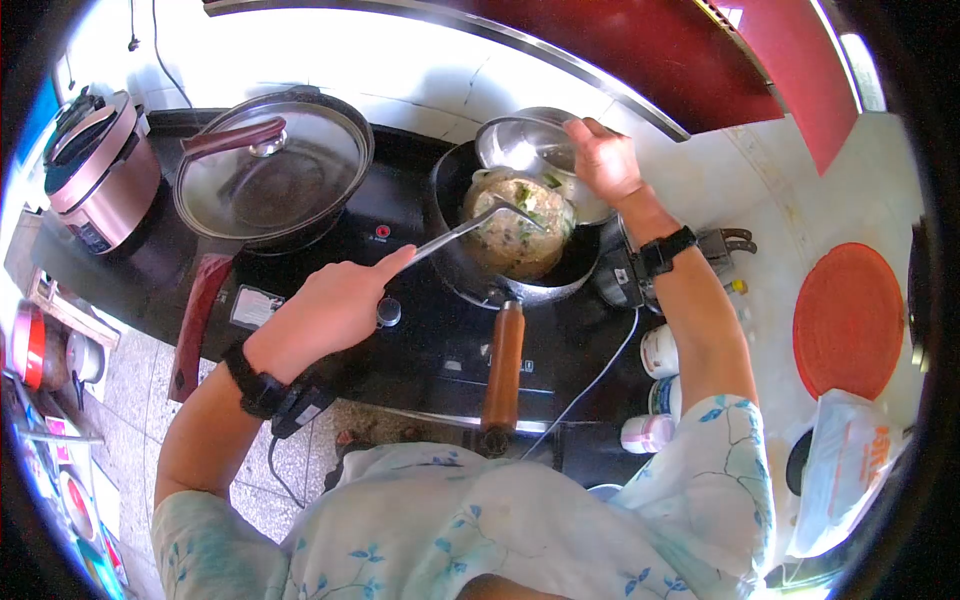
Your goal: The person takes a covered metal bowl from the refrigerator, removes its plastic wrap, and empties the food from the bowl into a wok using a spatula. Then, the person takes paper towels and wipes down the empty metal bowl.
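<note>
My left hand is closed around the handle of a metal spatula, with the forefinger stretched along it. The spatula's head rests in a thick mass of food with green pieces, partly hidden by it. This food is in a dark wok with a wooden handle pointing toward me. At the wok's far right side, my right hand grips the rim of a shiny metal bowl, tilted over the wok. Part of the bowl is behind my fingers.
A glass-lidded pan with a dark red handle stands left of the wok on the black stove. Further left is a pink rice cooker. Several jars, a red round board and a plastic bag lie right. A red cabinet hangs above.
</note>
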### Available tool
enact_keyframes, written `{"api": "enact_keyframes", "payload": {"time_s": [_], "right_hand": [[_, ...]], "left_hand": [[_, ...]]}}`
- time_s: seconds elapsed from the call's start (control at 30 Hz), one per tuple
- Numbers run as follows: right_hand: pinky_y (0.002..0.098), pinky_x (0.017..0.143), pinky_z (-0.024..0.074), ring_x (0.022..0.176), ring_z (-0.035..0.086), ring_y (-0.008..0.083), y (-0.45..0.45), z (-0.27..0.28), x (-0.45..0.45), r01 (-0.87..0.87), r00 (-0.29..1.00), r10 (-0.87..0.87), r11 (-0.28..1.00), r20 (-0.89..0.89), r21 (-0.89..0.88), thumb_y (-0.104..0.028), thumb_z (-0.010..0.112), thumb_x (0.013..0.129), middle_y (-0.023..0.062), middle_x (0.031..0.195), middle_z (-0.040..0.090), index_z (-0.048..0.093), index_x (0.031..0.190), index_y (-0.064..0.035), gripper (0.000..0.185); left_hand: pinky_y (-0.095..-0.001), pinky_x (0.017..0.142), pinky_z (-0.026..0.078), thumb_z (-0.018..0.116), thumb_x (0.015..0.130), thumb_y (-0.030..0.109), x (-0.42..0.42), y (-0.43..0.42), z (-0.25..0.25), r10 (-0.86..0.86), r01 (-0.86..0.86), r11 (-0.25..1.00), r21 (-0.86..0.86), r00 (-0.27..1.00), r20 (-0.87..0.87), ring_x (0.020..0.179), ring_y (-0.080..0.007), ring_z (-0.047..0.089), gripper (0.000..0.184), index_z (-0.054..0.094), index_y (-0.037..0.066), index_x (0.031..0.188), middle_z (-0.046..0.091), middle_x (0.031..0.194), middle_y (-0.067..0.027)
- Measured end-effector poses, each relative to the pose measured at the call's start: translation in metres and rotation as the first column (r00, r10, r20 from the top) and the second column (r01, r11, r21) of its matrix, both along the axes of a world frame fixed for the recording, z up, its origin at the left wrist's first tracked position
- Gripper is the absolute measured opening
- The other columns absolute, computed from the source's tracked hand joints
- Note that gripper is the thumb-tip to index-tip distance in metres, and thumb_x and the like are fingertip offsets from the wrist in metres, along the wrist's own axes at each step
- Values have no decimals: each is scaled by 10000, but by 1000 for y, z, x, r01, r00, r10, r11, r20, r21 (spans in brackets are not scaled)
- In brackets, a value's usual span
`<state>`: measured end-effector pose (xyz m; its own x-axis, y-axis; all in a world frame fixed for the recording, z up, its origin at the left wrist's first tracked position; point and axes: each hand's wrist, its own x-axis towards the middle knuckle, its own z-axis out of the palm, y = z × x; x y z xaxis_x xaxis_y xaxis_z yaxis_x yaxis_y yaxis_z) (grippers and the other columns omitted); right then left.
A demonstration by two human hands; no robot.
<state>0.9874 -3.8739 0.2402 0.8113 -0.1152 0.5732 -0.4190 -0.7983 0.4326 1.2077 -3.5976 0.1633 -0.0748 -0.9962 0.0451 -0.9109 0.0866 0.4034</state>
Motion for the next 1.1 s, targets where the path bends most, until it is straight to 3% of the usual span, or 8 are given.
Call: {"api": "enact_keyframes", "payload": {"time_s": [0.13, 0.3, 0.6, 0.67, 0.73, 0.8, 0.9, 1.1], "right_hand": [[375, 528, 481, 620, 576, 299, 7, 8, -5, 16, 999, -16, 1000, 40, 0, 9, 492, 661, 87, 754, 570, 545, 903, -114, 277], [350, 531, 496, 636, 598, 248, 27, 20, -8, 82, 996, -80, 989, 26, -122, -42, 523, 632, 57, 723, 566, 569, 864, -149, 260], [362, 497, 478, 589, 573, 279, 43, 64, -10, 46, 999, -39, 954, 28, -296, -17, 498, 683, 76, 731, 563, 576, 901, -137, 260], [360, 500, 479, 595, 573, 285, 48, 74, -13, 116, 993, -110, 955, 36, -273, -2, 496, 675, 79, 735, 564, 577, 897, -132, 270], [363, 498, 476, 600, 570, 294, 54, 81, -16, 104, 992, -84, 960, 89, -259, 16, 496, 661, 85, 734, 561, 575, 899, -126, 288], [367, 508, 474, 607, 567, 299, 56, 82, -20, 103, 990, -76, 964, 119, -244, 27, 492, 649, 89, 734, 559, 571, 907, -119, 307], [383, 496, 475, 601, 574, 294, 70, 77, -18, 97, 979, -54, 972, 198, -216, -22, 504, 658, 78, 714, 543, 555, 859, -163, 250], [384, 535, 469, 600, 567, 304, 88, 69, -10, 76, 958, -33, 987, 285, -142, 8, 500, 637, 96, 685, 542, 568, 845, -137, 262]], "left_hand": [[-464, 574, 431, 506, 762, 31, 7, 23, 2, -5, 4, 999, -43, 1000, -28, 647, -383, 557, 582, 308, 134, 1299, 565, 702, -221], [-443, 563, 431, 511, 747, 0, 9, 43, 0, 60, -71, 990, -120, 994, -93, 629, -377, 549, 601, 314, 140, 1298, 551, 673, -206], [-434, 579, 436, 508, 741, -10, -4, 32, -6, 47, -98, 960, -262, 980, -194, 649, -361, 549, 611, 330, 178, 1294, 538, 708, -189], [-430, 583, 439, 507, 741, -12, -5, 29, -5, 48, -96, 961, -260, 982, -183, 650, -360, 549, 612, 330, 178, 1295, 538, 712, -188], [-427, 587, 443, 506, 741, -14, -8, 24, -6, 47, -92, 960, -263, 984, -172, 651, -359, 549, 613, 331, 178, 1296, 539, 715, -187], [-420, 592, 449, 503, 744, -14, -13, 19, -11, -10, -96, 916, -389, 965, -261, 652, -356, 550, 621, 323, 184, 1304, 538, 710, -183], [-415, 594, 455, 503, 750, -12, -25, 6, -11, -6, -99, 897, -430, 971, -237, 651, -353, 552, 625, 314, 189, 1310, 538, 717, -181], [-421, 584, 459, 505, 768, 15, -42, -20, -15, -16, -75, 899, -431, 979, -203, 631, -350, 551, 637, 272, 202, 1331, 536, 713, -176]]}}
